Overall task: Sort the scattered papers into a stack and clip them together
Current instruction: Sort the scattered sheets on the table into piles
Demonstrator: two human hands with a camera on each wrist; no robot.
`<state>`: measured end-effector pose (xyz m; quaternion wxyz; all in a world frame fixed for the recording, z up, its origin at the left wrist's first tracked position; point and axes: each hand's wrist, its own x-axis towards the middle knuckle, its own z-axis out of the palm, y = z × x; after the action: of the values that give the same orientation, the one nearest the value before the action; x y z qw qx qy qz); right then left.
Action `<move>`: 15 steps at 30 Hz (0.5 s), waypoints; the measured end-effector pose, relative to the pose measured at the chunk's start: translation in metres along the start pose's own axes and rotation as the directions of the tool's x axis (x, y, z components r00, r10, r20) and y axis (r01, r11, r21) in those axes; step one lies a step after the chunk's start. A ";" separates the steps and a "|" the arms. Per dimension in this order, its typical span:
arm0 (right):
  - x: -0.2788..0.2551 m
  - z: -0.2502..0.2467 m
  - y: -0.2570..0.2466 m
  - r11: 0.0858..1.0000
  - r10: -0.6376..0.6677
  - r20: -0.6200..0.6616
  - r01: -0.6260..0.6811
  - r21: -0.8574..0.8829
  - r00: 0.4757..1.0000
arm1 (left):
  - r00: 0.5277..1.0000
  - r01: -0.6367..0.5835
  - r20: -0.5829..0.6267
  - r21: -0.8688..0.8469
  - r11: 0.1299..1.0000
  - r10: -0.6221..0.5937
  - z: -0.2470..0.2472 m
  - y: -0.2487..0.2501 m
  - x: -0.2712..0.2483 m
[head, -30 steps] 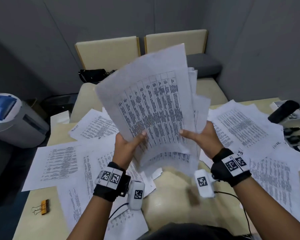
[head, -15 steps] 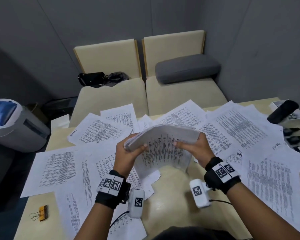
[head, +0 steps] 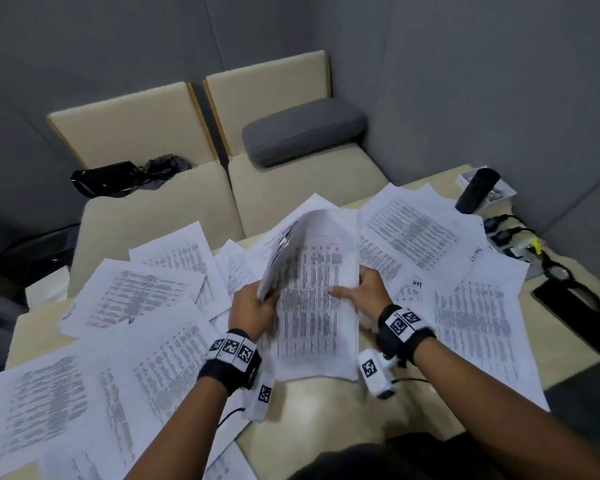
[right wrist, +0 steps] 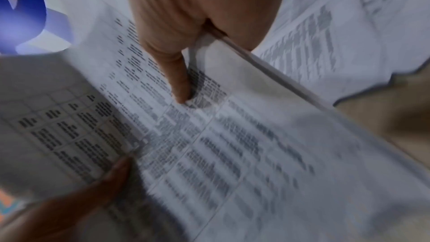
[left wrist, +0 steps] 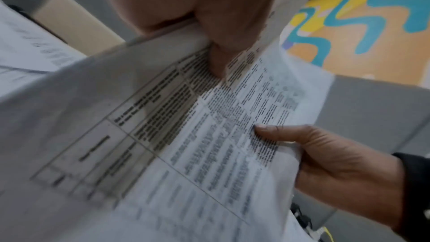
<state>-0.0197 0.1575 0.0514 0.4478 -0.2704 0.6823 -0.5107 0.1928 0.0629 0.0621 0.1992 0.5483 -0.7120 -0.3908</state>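
Observation:
Both hands hold a bundle of printed papers (head: pixel 312 299) low over the middle of the table. My left hand (head: pixel 253 306) grips its left edge, where the top sheets curl up and over. My right hand (head: pixel 364 292) grips the right edge, thumb on the top sheet. In the left wrist view my left hand (left wrist: pixel 204 25) pinches the sheets (left wrist: pixel 186 144), with the right hand (left wrist: pixel 337 163) opposite. The right wrist view shows the right hand's thumb (right wrist: pixel 179 80) pressing the printed page (right wrist: pixel 232 144). Loose sheets lie scattered at the left (head: pixel 129 296) and right (head: pixel 413 233). No clip is in view.
Bare tabletop (head: pixel 326 410) shows in front of the bundle. A flat black device (head: pixel 575 313), cables and plugs (head: pixel 513 237) and a black cylinder (head: pixel 475 190) sit along the right edge. Beige seats (head: pixel 291 188) with a grey cushion (head: pixel 302 133) and a black bag (head: pixel 118 178) stand behind.
The bundle, held upright and fanned a second ago, has come down to the table and now lies nearly flat with its top sheets curled leftward. Both hands kept their hold.

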 end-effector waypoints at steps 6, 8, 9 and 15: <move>0.014 -0.137 0.050 0.957 0.128 -0.188 -0.171 -0.233 0.974 | 0.950 0.306 0.076 -0.052 0.951 -0.302 0.026 -0.014 0.020; 0.013 -0.190 0.069 0.911 0.179 -0.389 -0.302 -0.280 0.903 | 0.932 0.358 0.076 -0.021 0.934 -0.355 0.032 -0.022 0.023; 0.013 -0.218 0.082 0.872 0.201 -0.485 -0.381 -0.308 0.851 | 0.925 0.374 0.074 -0.010 0.928 -0.372 0.036 -0.028 0.025; -0.003 -0.298 0.121 0.549 0.423 -0.651 -0.750 -0.369 0.630 | 0.898 0.413 0.110 0.121 0.903 -0.426 0.055 -0.051 0.029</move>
<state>-0.2720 0.3358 -0.0381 0.2951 -0.0061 0.9475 -0.1229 0.1765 0.0494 -0.0152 0.0362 0.6702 -0.6065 -0.4263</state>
